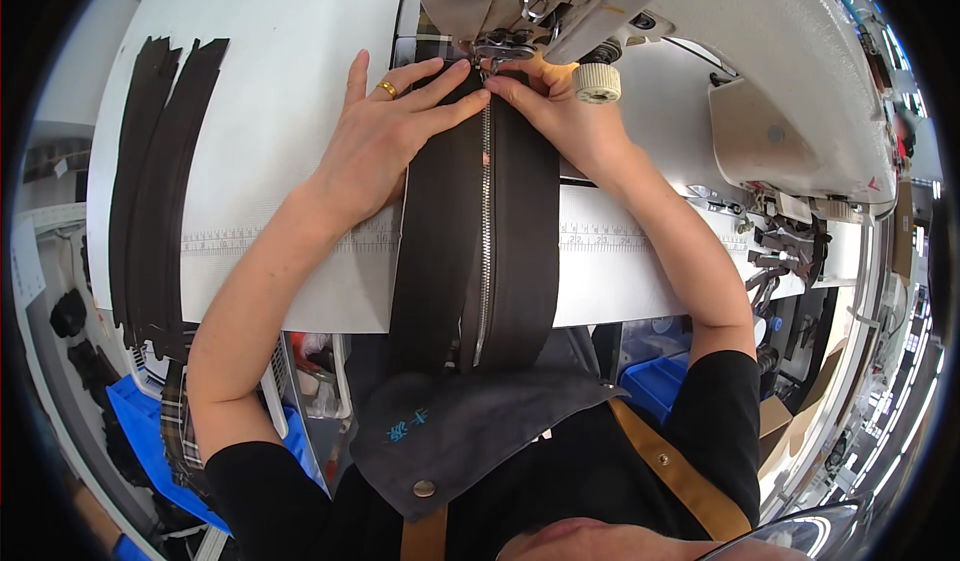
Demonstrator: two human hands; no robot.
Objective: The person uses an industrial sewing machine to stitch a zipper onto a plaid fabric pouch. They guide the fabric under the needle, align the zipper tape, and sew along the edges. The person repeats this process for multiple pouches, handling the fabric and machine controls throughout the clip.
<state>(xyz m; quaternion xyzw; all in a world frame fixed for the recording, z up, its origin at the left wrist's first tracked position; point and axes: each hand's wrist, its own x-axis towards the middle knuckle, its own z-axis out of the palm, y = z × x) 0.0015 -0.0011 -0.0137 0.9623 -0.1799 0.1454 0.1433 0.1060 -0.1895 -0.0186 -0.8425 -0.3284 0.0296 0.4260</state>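
Note:
A long dark fabric panel (432, 231) with a metal-toothed zipper (487, 211) down its middle runs from the sewing machine (510, 11) toward me and hangs over the table's near edge. My left hand (395, 126) lies on the panel's left half with fingers spread, its fingertips close to the presser foot. Right of the zipper, my right hand (560, 106) pinches the zipper's edge just in front of the foot, thumb and fingers together. Plaid fabric (430, 36) shows beneath the panel at the far left of the machine head.
Dark zipper strips (160, 191) lie at the table's left, hanging over its edge. A printed ruler (290, 239) crosses the white tabletop (270, 91). Presser feet and small metal parts (790, 246) sit at the right. Blue bins (655, 381) stand below.

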